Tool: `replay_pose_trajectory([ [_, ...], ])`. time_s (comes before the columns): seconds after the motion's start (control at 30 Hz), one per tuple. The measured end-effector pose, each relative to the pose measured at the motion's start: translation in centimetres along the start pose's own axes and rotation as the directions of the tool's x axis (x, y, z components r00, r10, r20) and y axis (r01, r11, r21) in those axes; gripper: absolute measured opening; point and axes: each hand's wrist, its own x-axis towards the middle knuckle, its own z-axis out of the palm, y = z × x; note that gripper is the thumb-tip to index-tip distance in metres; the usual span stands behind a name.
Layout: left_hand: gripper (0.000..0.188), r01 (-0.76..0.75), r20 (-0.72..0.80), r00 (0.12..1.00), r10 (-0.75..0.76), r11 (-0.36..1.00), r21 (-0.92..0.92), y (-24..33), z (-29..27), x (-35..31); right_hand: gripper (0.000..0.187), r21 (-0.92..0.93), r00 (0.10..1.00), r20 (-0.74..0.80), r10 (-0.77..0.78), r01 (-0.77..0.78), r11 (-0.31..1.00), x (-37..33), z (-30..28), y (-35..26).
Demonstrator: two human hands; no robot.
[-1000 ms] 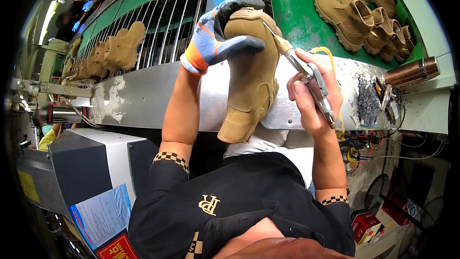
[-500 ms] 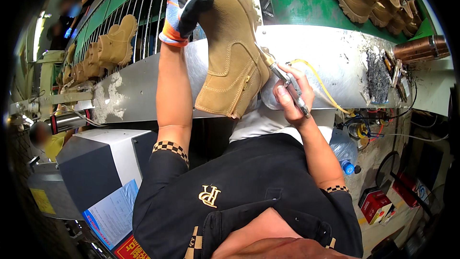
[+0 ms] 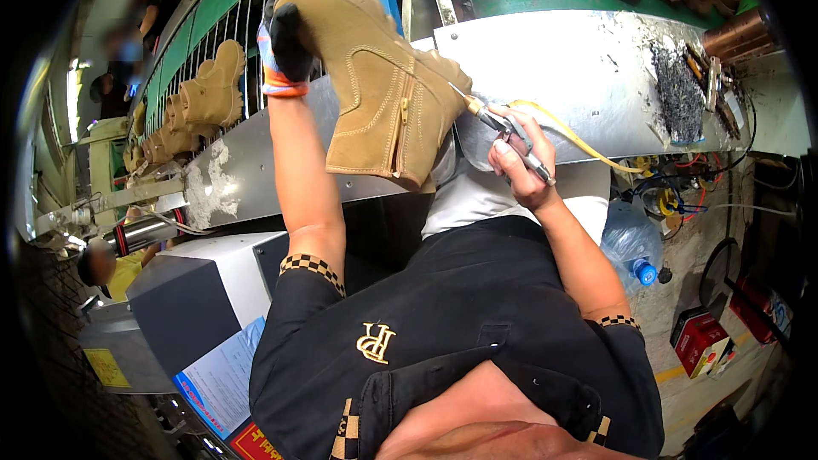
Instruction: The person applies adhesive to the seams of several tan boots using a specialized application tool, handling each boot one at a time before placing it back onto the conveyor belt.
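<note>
At eleven o'clock your gloved left hand (image 3: 288, 44) clasps a tan boot (image 3: 379, 89); at two, your right hand (image 3: 521, 167) grips a nozzle tool (image 3: 511, 134).

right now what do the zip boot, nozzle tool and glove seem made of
Zip boot: probably suede or nubuck, or an imitation; its tan surface looks matte and lightly napped. Nozzle tool: likely metal, given its silvery sheen and brass-coloured section behind the tip. Glove: seemingly fabric at its blue-and-orange cuff, with a dull black coating, perhaps rubber.
</note>
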Motion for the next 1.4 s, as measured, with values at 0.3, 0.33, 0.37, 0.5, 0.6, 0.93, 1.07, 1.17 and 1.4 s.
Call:
replay_pose_trajectory([
  [0.3, 0.058, 0.136, -0.424, 0.888, -0.178, 0.982, -0.128, 0.3, 1.0, -8.6, 0.038, 0.176, 0.989, -0.020, 0.143, -0.138, 0.975, 0.5, 1.3, -0.1],
  [0.33, 0.059, 0.162, -0.471, 0.851, -0.231, 0.970, -0.183, 0.3, 0.9, -9.6, 0.038, 0.210, 0.988, -0.022, 0.153, -0.145, 0.967, 0.8, 1.6, 0.0],
  [0.37, 0.059, 0.212, -0.506, 0.812, -0.290, 0.955, -0.208, 0.8, 1.9, -10.6, 0.037, 0.240, 0.987, -0.030, 0.160, -0.148, 0.959, 1.2, 1.8, 0.2],
  [0.5, 0.060, 0.298, -0.593, 0.719, -0.363, 0.931, -0.209, 1.5, 0.6, -15.6, 0.034, 0.078, 1.000, -0.014, 0.006, -0.005, 0.997, 2.7, 2.6, 2.0],
  [0.6, 0.058, 0.317, -0.646, 0.630, -0.431, 0.902, -0.292, 2.9, 1.8, -18.7, 0.033, 0.163, 0.997, -0.045, 0.063, -0.055, 0.985, 3.2, 3.6, 2.6],
  [0.93, 0.073, 0.788, -0.562, 0.385, -0.732, 0.578, -0.213, 7.0, 9.2, -24.3, 0.033, 0.054, 0.997, -0.058, 0.052, -0.049, 0.997, 4.1, 4.8, 3.0],
  [1.07, 0.073, 0.835, -0.410, 0.369, -0.834, 0.491, -0.248, 7.4, 11.0, -24.9, 0.038, 0.080, 0.990, -0.057, 0.128, -0.123, 0.989, 3.8, 4.7, 2.7],
  [1.17, 0.074, 0.832, -0.328, 0.362, -0.873, 0.461, -0.308, 7.1, 13.6, -23.9, 0.038, 0.053, 0.983, -0.004, 0.183, -0.182, 0.982, 3.1, 4.3, 2.2],
  [1.4, 0.085, 0.818, -0.017, 0.365, -0.931, 0.329, -0.472, 5.2, 17.7, -22.5, 0.036, 0.064, 0.975, 0.037, 0.218, -0.220, 0.973, 1.9, 3.2, 1.2],
])
